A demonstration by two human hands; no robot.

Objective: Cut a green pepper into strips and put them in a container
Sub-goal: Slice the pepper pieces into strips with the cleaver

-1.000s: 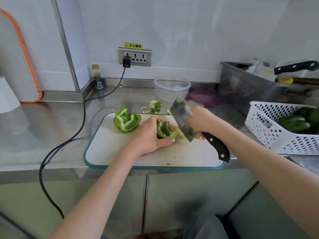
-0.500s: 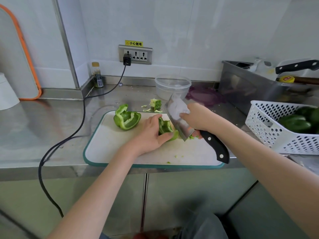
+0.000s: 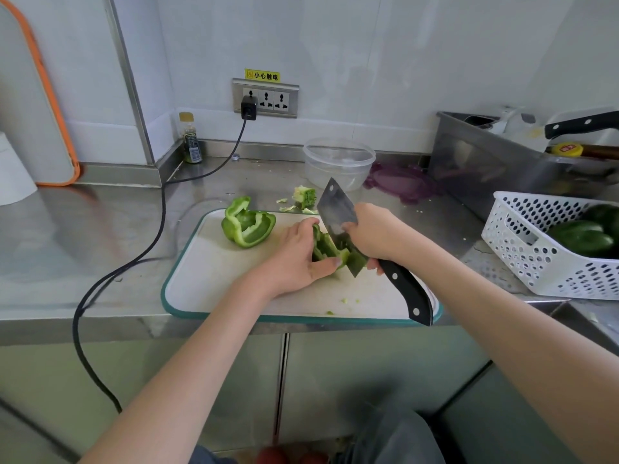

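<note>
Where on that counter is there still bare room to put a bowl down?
Bare steel lies left of the cutting board, past the black cable. Crowded: behind the board, the clear container, pepper scraps; rightward, the white basket.

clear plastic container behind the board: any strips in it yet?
Empty: the clear round plastic container shows no green through its walls.

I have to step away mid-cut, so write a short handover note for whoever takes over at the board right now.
Left hand holds the pepper piece steady on the cutting board.
Right hand grips the cleaver; its blade is down at that piece.
Second pepper piece lies uncut at the board's far left.
Clear container stands behind the board, no strips visible inside.
Done: pepper split, core removed.
Left: slice both pieces into strips, load the container.
</note>
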